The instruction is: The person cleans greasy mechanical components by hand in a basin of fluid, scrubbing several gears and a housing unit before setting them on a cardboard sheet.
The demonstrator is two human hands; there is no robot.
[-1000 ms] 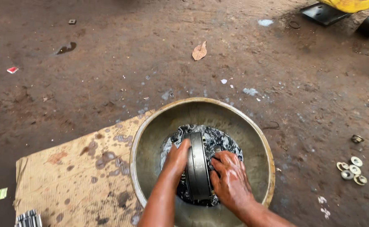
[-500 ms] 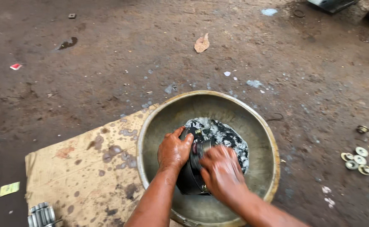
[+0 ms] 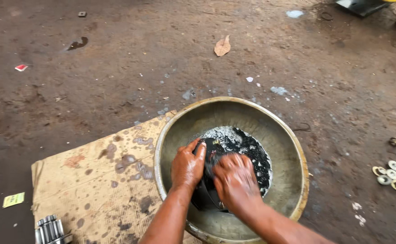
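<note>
Both hands were down in the big metal bowl (image 3: pixel 293 149) on the floor. The left hand (image 3: pixel 187 166) was wrapped around the side of a dark round part (image 3: pixel 207 192), fingers curled over its top edge. The right hand (image 3: pixel 235 180) was pressed on the other side of the part, blurred, so it looked like it was rubbing. I could not tell if that hand gripped the part or only lay flat on it. The part stood on its edge in the middle of the bowl, partly in black, shiny liquid (image 3: pixel 252 151) with white foam on it.

I think the washing was somewhere in the middle. The part was wet and black all over, and the liquid was very dirty, so a lot of muck had come off. But the part was not out of the bowl, and it did not look clean.

Beside the bowl on the left lay a spotted piece of cardboard (image 3: pixel 94 180), touching the rim. A shiny gear piece (image 3: pixel 51 230) sat at its near corner. A few small washers (image 3: pixel 389 174) lay well apart on the right, and a dry leaf (image 3: pixel 223 46) lay far up the floor.

A second before, the part stood more upright and its grey rim showed plainly between the hands. Now the hands had closed in over it and hid most of it, and the right hand had slid up onto the top.
</note>
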